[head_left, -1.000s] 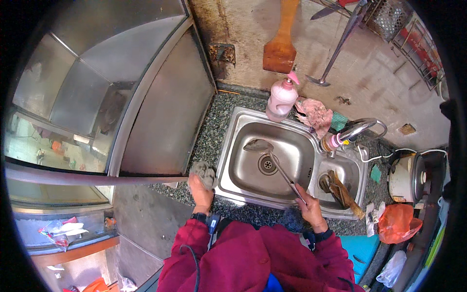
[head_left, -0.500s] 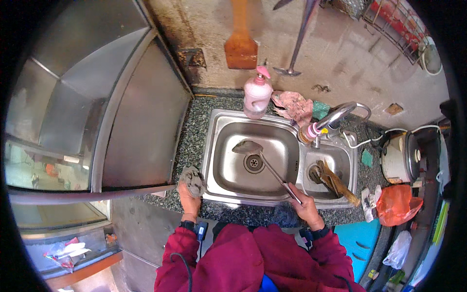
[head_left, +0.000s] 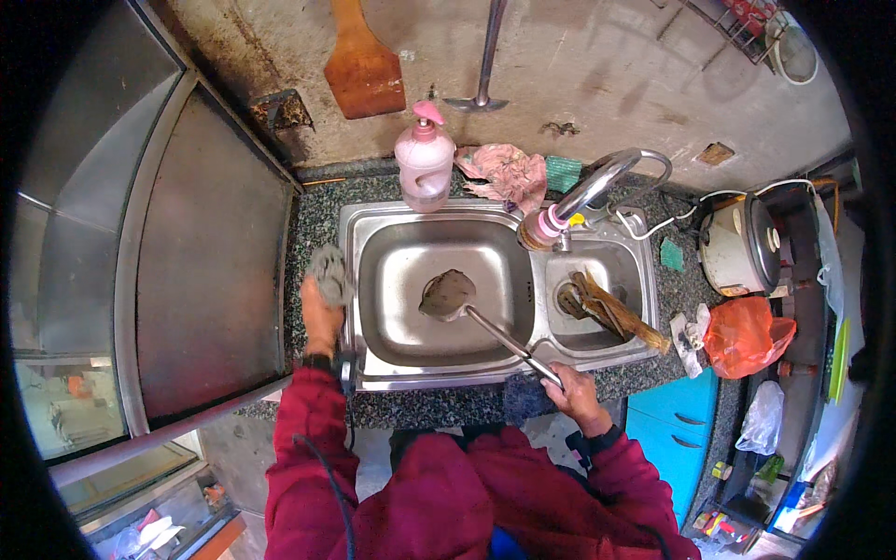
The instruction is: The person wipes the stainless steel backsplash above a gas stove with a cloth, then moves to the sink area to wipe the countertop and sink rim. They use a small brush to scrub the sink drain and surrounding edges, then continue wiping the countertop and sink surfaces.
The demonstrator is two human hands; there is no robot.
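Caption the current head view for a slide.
At a steel double sink, the right hand grips a long-handled utensil; the left hand holds a grey wad.

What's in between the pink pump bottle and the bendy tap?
In the head view, a crumpled pink cloth and a green scouring pad lie between the pump bottle and the tap; the cloth is nearer the bottle.

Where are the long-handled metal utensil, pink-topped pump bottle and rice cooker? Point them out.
Long-handled metal utensil [head_left: 446, 295]: head view, on its broad end.
Pink-topped pump bottle [head_left: 425, 166]: head view, on its body.
Rice cooker [head_left: 729, 248]: head view, on its pale side.
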